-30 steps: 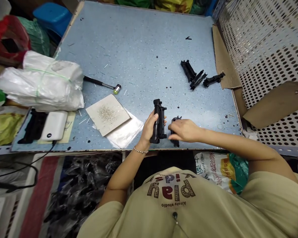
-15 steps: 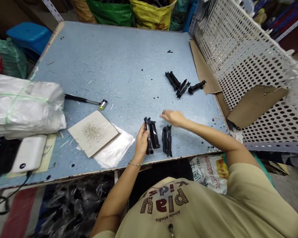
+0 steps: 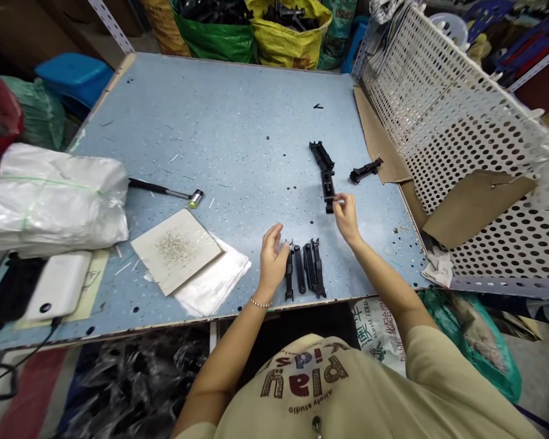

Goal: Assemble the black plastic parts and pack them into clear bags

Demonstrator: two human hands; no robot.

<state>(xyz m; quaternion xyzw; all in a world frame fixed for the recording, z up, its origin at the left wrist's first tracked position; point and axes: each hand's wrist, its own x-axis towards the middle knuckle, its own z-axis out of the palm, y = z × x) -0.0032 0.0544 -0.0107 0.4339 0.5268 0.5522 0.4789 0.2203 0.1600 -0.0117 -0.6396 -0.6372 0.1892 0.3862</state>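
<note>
My right hand (image 3: pixel 346 219) is pinched at the near end of a long black plastic part (image 3: pixel 328 186), whose far end meets another pair of black parts (image 3: pixel 321 155). Close to the table's front edge, several long black plastic parts (image 3: pixel 299 269) lie side by side, pointing away from me. Just left of that row is my left hand (image 3: pixel 272 259), fingers apart and nothing in it; its thumb is near the leftmost part, and I cannot tell whether they touch. One more black part (image 3: pixel 366 170) lies to the right, beside the cardboard.
On the left are a hammer (image 3: pixel 167 191), a square board (image 3: pixel 174 271) with grit on it, white sheets (image 3: pixel 217 277), a wrapped white bundle (image 3: pixel 68 195) and a white power bank (image 3: pixel 58 285). A perforated white panel (image 3: pixel 439 122) borders the right side. Filled sacks (image 3: pixel 293 46) stand behind the table.
My right hand has moved away from me to the black parts farther back and gripped one. My left hand has let go of the near black parts, and its fingers have spread.
</note>
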